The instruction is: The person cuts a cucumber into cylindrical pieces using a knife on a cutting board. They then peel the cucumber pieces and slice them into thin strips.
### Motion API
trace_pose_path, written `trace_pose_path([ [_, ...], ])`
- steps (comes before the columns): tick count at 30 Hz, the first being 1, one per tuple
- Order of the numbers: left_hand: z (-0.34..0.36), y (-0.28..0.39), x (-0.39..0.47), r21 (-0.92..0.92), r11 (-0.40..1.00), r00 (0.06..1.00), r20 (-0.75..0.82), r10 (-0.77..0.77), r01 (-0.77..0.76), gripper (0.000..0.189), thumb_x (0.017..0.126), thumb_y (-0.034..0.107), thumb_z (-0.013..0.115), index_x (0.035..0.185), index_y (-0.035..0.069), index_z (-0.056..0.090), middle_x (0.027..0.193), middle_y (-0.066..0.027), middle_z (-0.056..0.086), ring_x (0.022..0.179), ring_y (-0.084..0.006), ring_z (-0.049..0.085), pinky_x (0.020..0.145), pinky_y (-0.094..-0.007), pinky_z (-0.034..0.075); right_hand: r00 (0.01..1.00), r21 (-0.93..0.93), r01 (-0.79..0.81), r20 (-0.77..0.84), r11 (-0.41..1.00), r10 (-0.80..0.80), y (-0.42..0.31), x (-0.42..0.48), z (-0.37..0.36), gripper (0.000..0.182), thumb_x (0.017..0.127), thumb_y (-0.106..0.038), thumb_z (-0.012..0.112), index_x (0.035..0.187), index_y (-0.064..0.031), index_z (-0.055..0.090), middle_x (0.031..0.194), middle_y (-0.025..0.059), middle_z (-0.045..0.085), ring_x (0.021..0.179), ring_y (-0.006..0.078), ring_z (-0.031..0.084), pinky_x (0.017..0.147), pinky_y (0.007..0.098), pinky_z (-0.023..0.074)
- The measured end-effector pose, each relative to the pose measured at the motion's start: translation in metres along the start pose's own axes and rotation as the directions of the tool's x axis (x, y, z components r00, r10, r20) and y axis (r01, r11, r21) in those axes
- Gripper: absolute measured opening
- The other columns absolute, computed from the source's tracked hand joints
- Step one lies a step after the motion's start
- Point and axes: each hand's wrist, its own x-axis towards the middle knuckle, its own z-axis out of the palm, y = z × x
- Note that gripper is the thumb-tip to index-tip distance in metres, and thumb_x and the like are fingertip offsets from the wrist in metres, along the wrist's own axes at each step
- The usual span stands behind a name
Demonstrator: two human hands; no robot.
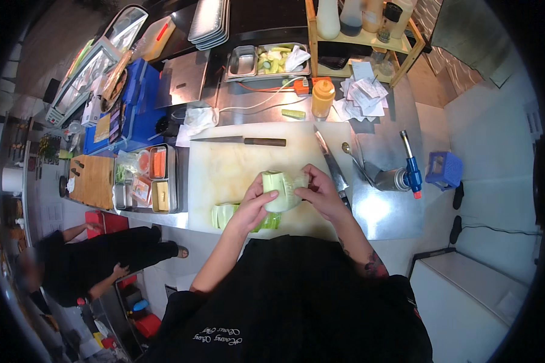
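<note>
My left hand (253, 205) grips a pale green vegetable sheet (279, 193), apparently thin-peeled cucumber, above the cutting board. At its far right end, the fingers of my right hand (319, 193) pinch a thin, translucent part of it. Partly hidden under my left forearm, more pale green vegetable strips (224, 214) with darker edges lie at the near edge of the white cutting board (227, 168). Beyond my hands a dark-handled knife (265, 142) rests across the board. A second, broader knife (330, 161) lies just right of my right hand, its handle partly behind my forearm.
To the right are a spoon (356, 159) and a blue-headed gas torch (413, 174). Behind the board stand a sauce bottle (322, 97), a heap of paper slips (365, 95) and a cucumber piece (293, 114). Ingredient trays (171, 204) sit left; another person (104, 254) is beyond them.
</note>
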Motion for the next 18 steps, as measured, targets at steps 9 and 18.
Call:
trace_pose_path([
  [9,-0.003,0.009,0.011,0.246,0.968,0.993,-0.088,0.077,-0.054,0.039,0.093,0.003,0.066,0.129,0.006,0.051,0.107,-0.0031,0.062,0.1,-0.0117,0.06,0.088,-0.0278,0.05,0.986,-0.099,-0.122,0.103,0.988,0.132,-0.004,0.028,0.006,0.04,0.083,-0.001,0.077,0.116,-0.0063,0.055,0.1,-0.0006,0.061,0.089,0.0064,0.059,0.077,0.0234,0.0495],
  [18,-0.039,0.004,0.017,0.038,0.997,0.958,-0.277,0.082,-0.074,0.04,0.094,0.007,0.068,0.13,0.005,0.052,0.098,-0.0055,0.065,0.093,-0.0145,0.063,0.077,-0.029,0.053,0.97,0.065,0.162,0.172,0.985,-0.171,-0.055,0.059,0.006,0.041,0.085,0.0,0.07,0.119,-0.0083,0.049,0.093,0.0073,0.063,0.085,0.0184,0.063,0.071,0.0307,0.0518],
])
